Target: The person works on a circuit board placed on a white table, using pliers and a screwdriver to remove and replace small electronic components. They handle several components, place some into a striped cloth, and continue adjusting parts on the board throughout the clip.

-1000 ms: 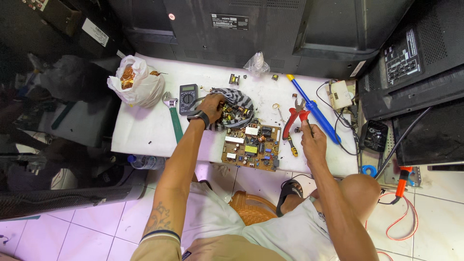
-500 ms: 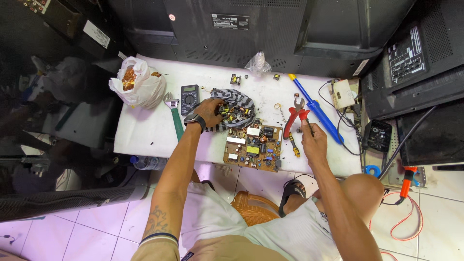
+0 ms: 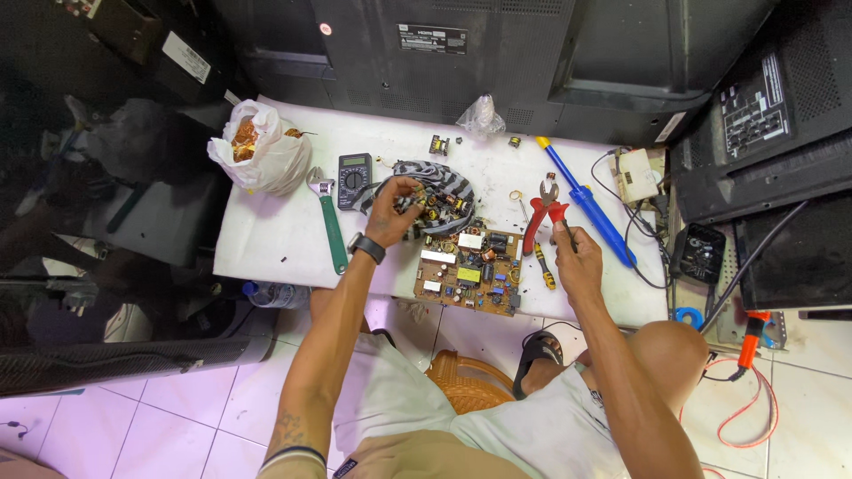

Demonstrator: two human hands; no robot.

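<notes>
My left hand, with a dark watch on the wrist, rests on a striped grey cloth heaped with small electronic parts, its fingers pinching among them. What it grips is too small to make out. My right hand closes on the handles of red pliers lying on the white table. Between both hands sits a brown circuit board studded with components, at the table's near edge.
A green-handled adjustable wrench, a black multimeter, a white plastic bag, a blue desoldering pump, a small screwdriver and a white adapter lie about. Dark television backs ring the table. An orange stool stands below.
My left hand has stayed on the striped cloth, shifting slightly among the parts. My right hand has stayed by the red pliers. The view has drifted a little.
</notes>
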